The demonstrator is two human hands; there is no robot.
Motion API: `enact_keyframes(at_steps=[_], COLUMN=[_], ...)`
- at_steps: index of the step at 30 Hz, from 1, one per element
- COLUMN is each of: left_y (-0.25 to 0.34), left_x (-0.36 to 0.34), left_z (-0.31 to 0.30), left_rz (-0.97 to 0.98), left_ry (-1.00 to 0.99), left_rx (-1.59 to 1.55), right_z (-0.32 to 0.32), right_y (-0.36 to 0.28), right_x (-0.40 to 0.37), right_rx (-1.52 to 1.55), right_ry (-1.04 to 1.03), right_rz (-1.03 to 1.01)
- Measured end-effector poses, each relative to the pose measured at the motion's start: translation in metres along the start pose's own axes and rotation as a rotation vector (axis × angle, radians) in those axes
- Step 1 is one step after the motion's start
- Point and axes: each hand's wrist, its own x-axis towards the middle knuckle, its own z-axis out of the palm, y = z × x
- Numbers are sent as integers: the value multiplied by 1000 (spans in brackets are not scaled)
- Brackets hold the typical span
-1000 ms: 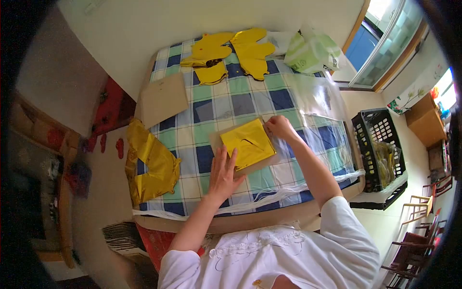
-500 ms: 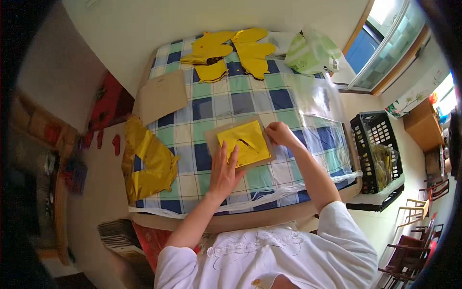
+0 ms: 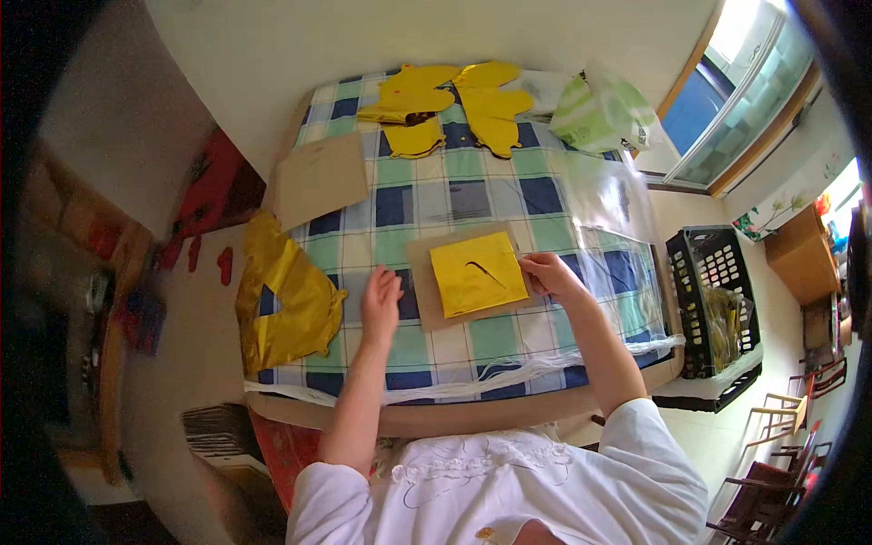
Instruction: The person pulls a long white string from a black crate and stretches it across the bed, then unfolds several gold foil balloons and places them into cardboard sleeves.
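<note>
A folded yellow foil piece (image 3: 461, 289), with a dark curved mark on it, lies flat on a cardboard sheet (image 3: 424, 304) on the bed. At the right edge of the cardboard, the fingers of my right hand (image 3: 554, 277) are pinched together on it. My left hand (image 3: 381, 300) hovers over the checked cover just left of the cardboard, fingers loosely apart and nothing in them. Further left, a larger gold foil shape (image 3: 304, 313) hangs partly over the bed's edge.
More yellow foil shapes (image 3: 495, 104) lie at the far end of the bed beside a green-and-white plastic bag (image 3: 595, 113). A second cardboard sheet (image 3: 322, 177) is at the left. Clear plastic (image 3: 609, 204) covers the right side. A black crate (image 3: 688, 309) stands right of the bed.
My left hand has lifted off the yellow foil and moved left, away from the cardboard. My right hand stays at the cardboard's right edge.
</note>
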Motion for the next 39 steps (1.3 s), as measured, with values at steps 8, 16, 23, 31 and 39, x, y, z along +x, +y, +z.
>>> enact_keyframes(at_steps=[8,16,23,31,39], left_y=[22,25,17,10,-16], left_x=[20,15,14,6,2], left_z=[-12,-6,-5,5,45], left_rz=[-417,-450,-394,-392,-365], left_ry=[-213,-276,-384,-195,-91], left_rx=[-58,-23,46,-171,-596], right_z=[-3,-8,-1,11,17], right_y=[-2,3,11,0,8], right_x=[-3,-16,-22,-36,-41], right_rx=[-47,-98,69,51,137], right_ry=[1,10,84,72,-52], right_rz=[-7,85,32,-15,-56])
